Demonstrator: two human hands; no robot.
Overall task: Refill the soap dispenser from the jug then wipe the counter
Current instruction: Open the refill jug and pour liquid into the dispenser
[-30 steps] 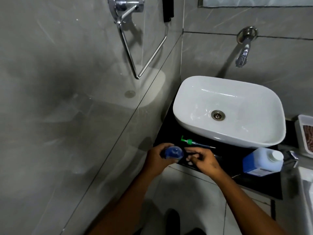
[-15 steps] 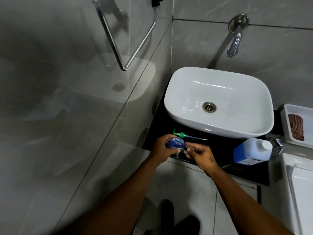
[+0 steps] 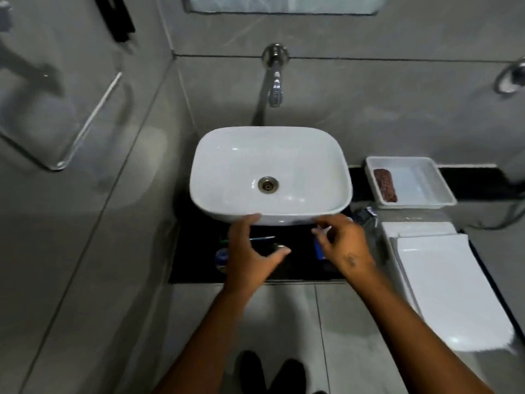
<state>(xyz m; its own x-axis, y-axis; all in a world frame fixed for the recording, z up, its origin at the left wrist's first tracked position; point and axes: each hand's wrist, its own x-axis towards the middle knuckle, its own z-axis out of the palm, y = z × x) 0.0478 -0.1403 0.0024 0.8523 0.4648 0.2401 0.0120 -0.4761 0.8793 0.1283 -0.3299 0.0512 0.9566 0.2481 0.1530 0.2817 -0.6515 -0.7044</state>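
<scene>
Grey-tiled washroom. A black counter [image 3: 199,251] carries a white basin [image 3: 270,174] beneath a wall tap [image 3: 275,81]. To the right, a white tray [image 3: 420,177] holds a reddish-brown roll [image 3: 385,185]. The blue soap dispenser [image 3: 221,256] stands at the counter's front left, beside the left hand [image 3: 250,251], which is spread and empty. The jug [image 3: 319,248] is mostly hidden behind the right hand [image 3: 341,243]; whether that hand grips it cannot be told.
</scene>
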